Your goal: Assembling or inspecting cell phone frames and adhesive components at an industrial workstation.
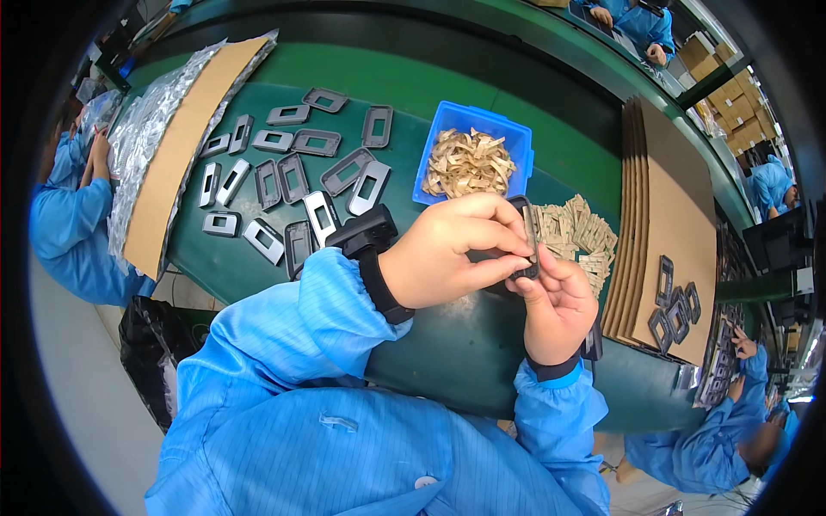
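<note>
Above the table's front part, a dark rectangular plastic frame [523, 206] is held upright and edge-on between my two hands. My right hand [557, 311] grips its lower end with thumb and fingers. Coming from the other side, my left hand [456, 251] has its thumb and fingertips closed against the frame's inner side; any small piece under those fingertips is hidden. Just beyond the hands stands a blue bin [527, 161] full of curled beige strips [469, 163]. More beige strips [575, 234] lie flat in a pile behind my right hand.
Several grey and black frames [317, 142] are spread over the green table [413, 344] at left. Beside them lies cardboard with bubble wrap [185, 138]. Stacked cardboard sheets [675, 198] at right carry several dark frames [675, 314]. Co-workers in blue sit at both sides.
</note>
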Tool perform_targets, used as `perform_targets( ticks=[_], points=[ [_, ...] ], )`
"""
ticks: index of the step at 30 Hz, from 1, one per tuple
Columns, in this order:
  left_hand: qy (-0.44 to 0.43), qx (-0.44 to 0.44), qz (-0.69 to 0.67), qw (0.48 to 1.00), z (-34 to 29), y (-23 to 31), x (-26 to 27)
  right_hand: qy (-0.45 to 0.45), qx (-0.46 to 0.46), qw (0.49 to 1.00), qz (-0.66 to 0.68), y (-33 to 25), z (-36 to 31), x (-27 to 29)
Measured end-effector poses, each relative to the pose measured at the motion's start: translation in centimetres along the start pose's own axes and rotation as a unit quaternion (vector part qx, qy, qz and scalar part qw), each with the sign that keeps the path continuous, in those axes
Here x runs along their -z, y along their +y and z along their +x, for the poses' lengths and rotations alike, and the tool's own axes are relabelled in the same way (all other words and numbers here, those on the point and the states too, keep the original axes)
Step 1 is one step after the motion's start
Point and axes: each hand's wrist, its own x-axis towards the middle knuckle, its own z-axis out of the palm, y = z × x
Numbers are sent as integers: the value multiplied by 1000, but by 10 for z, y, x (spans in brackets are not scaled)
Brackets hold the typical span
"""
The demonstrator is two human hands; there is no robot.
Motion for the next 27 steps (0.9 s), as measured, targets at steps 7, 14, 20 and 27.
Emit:
perform_targets(
  ticks=[7,14,20,27],
  points=[
    [6,6,1,1000,0,1,-1,-18,34,998,-46,1,-2,-1],
    [13,19,-10,1000,-1,1,-1,-18,54,997,-57,4,-3,-2],
    [-12,17,-16,1000,0,3,0,-6,39,999,3,3,-2,-3],
    [-26,-10,31,999,-1,0,-3,-20,79,994,-78,7,-2,0]
  ],
)
